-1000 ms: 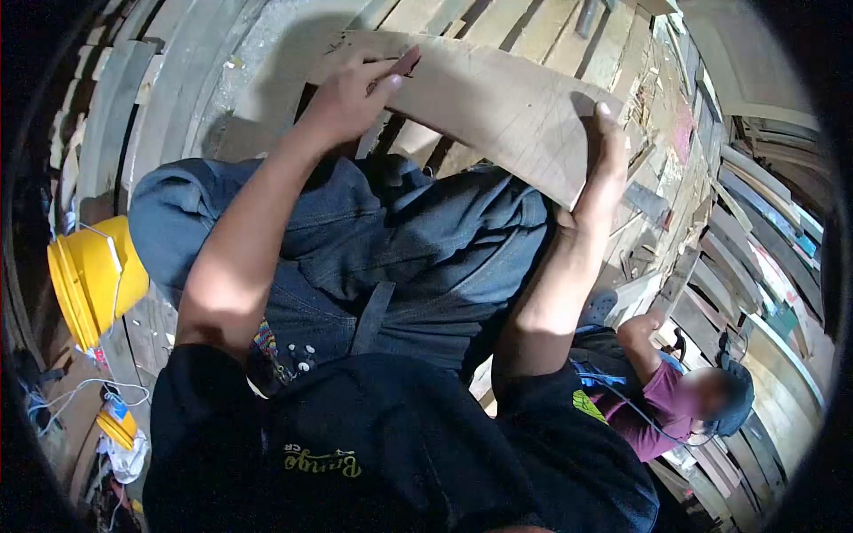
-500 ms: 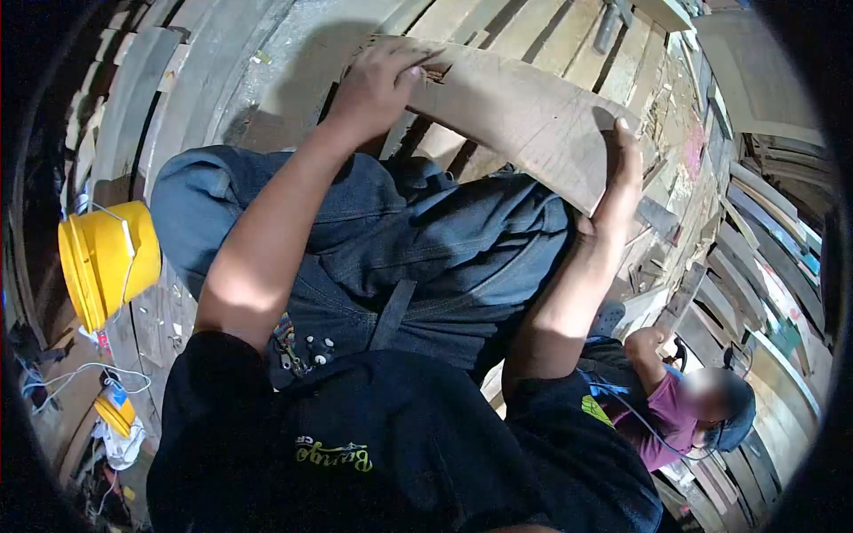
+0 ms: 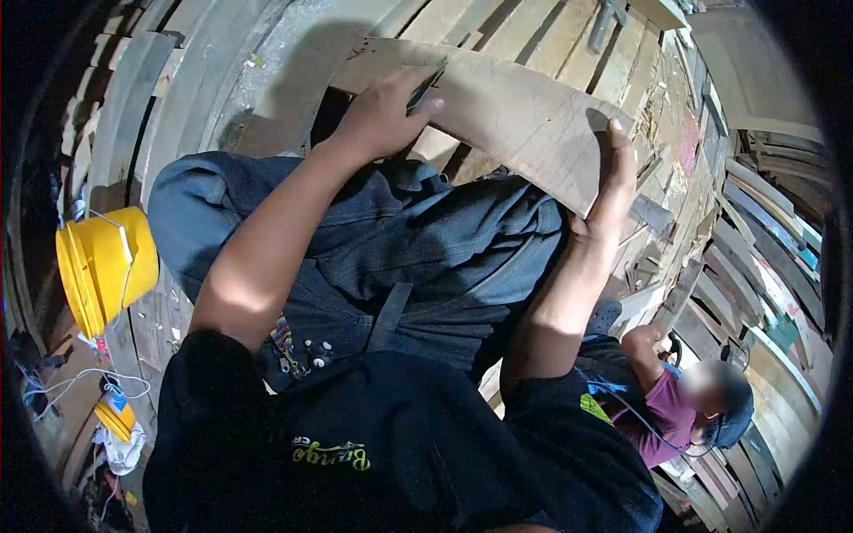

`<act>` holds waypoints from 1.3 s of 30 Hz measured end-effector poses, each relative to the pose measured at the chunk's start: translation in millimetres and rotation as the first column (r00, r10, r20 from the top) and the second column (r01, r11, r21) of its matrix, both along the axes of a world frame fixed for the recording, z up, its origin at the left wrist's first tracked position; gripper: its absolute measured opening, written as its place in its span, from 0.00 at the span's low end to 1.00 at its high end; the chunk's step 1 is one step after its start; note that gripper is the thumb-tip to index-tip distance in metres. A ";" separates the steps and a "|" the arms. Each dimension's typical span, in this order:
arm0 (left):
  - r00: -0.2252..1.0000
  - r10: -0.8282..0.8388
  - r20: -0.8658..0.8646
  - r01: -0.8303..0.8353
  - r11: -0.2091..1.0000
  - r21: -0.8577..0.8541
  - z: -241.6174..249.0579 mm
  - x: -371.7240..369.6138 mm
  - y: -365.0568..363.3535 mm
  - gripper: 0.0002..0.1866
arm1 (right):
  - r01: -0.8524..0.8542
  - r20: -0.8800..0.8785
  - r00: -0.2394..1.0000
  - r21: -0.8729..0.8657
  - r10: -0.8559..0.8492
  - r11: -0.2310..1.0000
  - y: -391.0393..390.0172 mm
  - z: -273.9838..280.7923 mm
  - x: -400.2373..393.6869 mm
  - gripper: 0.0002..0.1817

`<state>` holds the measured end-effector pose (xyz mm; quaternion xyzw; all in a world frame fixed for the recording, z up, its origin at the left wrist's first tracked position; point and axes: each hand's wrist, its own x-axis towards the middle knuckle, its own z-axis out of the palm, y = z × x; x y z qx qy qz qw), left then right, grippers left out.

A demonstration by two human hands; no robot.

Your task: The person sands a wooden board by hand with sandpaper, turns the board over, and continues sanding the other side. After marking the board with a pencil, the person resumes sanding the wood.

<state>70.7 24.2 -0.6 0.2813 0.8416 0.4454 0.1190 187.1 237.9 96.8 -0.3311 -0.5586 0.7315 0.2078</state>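
A flat wooden board (image 3: pixel 524 111) with pencil-like marks at its left end lies across and beyond my lap. My left hand (image 3: pixel 382 115) rests over its near edge at the left, fingers curled, with a thin dark pointed shape showing between thumb and forefinger; I cannot tell what that shape is. At the right end, my right hand (image 3: pixel 613 178) grips the board, its fingers stretched along the end and its thumb at the near corner.
A hammer-like tool (image 3: pixel 604 25) lies on the slats at the top, and a grey block-shaped piece (image 3: pixel 653 216) right of my right hand. A yellow bucket (image 3: pixel 111 266) stands at left. Another person (image 3: pixel 666 409) sits at lower right. Wood chips (image 3: pixel 662 133) are scattered near planks.
My left hand has shifted slightly down and to the right along the board, uncovering marks at its left end. The right hand keeps its hold on the board.
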 end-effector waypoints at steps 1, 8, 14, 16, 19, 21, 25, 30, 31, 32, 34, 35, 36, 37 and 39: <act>0.996 0.013 -0.087 -0.014 1.000 -0.003 -4.1 1.0 1.5 0.22 | -0.004 0.000 1.000 0.002 0.004 1.000 -0.9 1.2 -0.7 0.19; 0.996 -0.038 -0.086 0.042 0.998 0.051 -26.8 -6.4 -0.3 0.20 | -0.019 0.005 1.000 0.071 0.019 0.997 2.1 -1.8 1.6 0.22; 0.999 -0.033 -0.020 0.032 0.999 -0.011 -14.8 -2.6 -0.3 0.22 | 0.019 -0.001 1.000 0.006 -0.019 1.000 -3.6 2.1 -5.3 0.22; 0.998 -0.023 -0.057 0.023 1.000 0.000 -19.7 -3.0 -0.8 0.21 | -0.031 -0.052 0.998 0.001 0.031 1.000 11.9 -16.2 -6.3 0.23; 0.994 -0.019 -0.109 0.023 0.999 0.036 -24.6 -4.4 -5.2 0.20 | -0.047 -0.075 0.996 0.043 0.050 0.998 16.2 -28.4 -7.8 0.22; 0.997 -0.071 0.027 0.073 0.993 -0.088 -18.0 -6.5 -12.0 0.22 | -0.083 -0.023 0.996 0.061 0.084 0.995 11.3 -18.8 -6.5 0.23; 0.991 0.021 0.129 -0.012 0.997 -0.072 20.3 -9.1 -34.9 0.22 | -0.143 0.087 0.986 0.040 0.139 0.989 2.7 -9.4 -5.8 0.30; 0.971 0.234 0.037 -0.232 0.903 0.362 109.2 36.7 -107.1 0.21 | -0.387 0.051 0.915 -0.167 0.400 0.907 9.2 2.7 -3.8 0.23; 0.971 0.228 0.071 -0.237 0.887 0.397 116.1 44.7 -133.3 0.20 | -0.356 0.053 0.927 -0.185 0.372 0.916 5.7 2.7 -3.5 0.21; 0.970 0.221 0.106 -0.245 0.869 0.430 121.4 56.7 -154.6 0.19 | -0.372 0.030 0.922 -0.201 0.386 0.906 2.7 2.9 -5.1 0.20; 0.900 0.234 0.368 -0.429 0.626 0.651 135.4 100.4 -180.3 0.17 | -0.381 0.055 0.918 -0.163 0.394 0.910 -6.8 8.7 -8.6 0.19; 0.900 0.228 0.372 -0.433 0.564 0.703 131.8 115.0 -196.2 0.19 | -0.411 0.048 0.906 -0.140 0.421 0.901 -8.2 8.2 -10.9 0.18; 0.887 0.277 0.369 -0.461 0.567 0.683 136.6 131.5 -209.4 0.19 | -0.357 0.017 0.932 -0.112 0.361 0.927 -21.7 23.7 -7.9 0.18; 0.871 0.325 0.368 -0.491 0.567 0.661 143.6 147.2 -221.2 0.20 | -0.300 -0.013 0.954 -0.088 0.300 0.950 -35.1 38.4 -2.7 0.19; 0.849 0.360 0.388 -0.524 0.476 0.706 158.9 173.6 -233.3 0.20 | -0.266 0.003 0.964 -0.044 0.266 0.963 -35.6 59.8 5.8 0.18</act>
